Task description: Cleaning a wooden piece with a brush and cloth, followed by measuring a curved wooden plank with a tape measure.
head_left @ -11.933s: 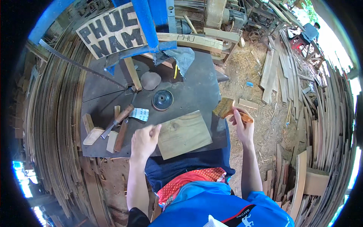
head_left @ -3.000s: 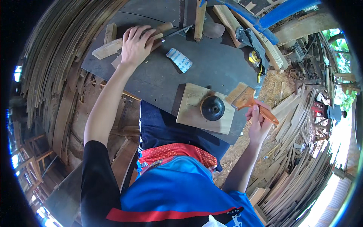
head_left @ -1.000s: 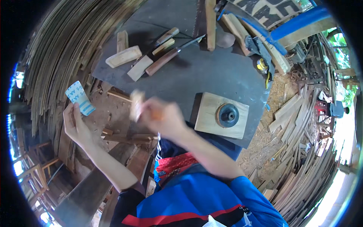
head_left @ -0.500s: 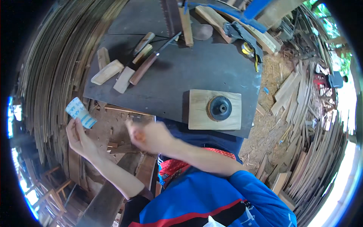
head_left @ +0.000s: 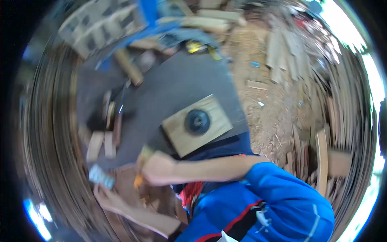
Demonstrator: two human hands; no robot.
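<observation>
My left hand point(head_left: 107, 199), at the lower left, pinches what looks like a light blue and white patterned paper cup point(head_left: 100, 177). It is held tilted just off the near left corner of the dark table point(head_left: 161, 80). My right hand point(head_left: 159, 168) is closed at the table's near edge. An orange part point(head_left: 138, 181) shows below that fist and a yellowish part point(head_left: 146, 152) above it; blur hides what the thing is. Beyond my right forearm, a round black disc with a raised centre point(head_left: 198, 122) lies on a flat wooden board point(head_left: 181, 141).
Wooden-handled tools point(head_left: 117, 129) and wood blocks point(head_left: 95, 146) lie on the table's left side. At the far edge are a yellow tape measure point(head_left: 194, 46) and a blue frame point(head_left: 149, 16). Stacked planks point(head_left: 52, 121) stand at left; shavings and scrap wood point(head_left: 282, 60) cover the ground at right.
The view has turned, so the table and board appear rotated and shifted left. Both hands appear lower in the picture; the left still holds the cup, the right stays closed.
</observation>
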